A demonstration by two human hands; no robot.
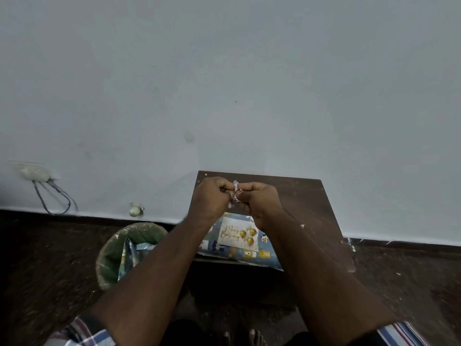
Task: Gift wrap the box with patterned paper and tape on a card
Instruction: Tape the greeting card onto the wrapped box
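The box wrapped in blue patterned paper (249,253) lies at the front of a small dark wooden table (311,201). A white "Happy Birthday" card (237,234) with gold balloons lies on top of it. Above the box, my left hand (212,198) and my right hand (259,201) are raised close together. Both pinch a small crumpled piece of tape (236,189) between their fingertips. My forearms hide the left and right ends of the box.
A green waste bin (119,255) with scraps of blue wrapping paper stands on the dark floor left of the table. A wall socket with loose wires (40,174) is at far left. The table stands against a pale wall.
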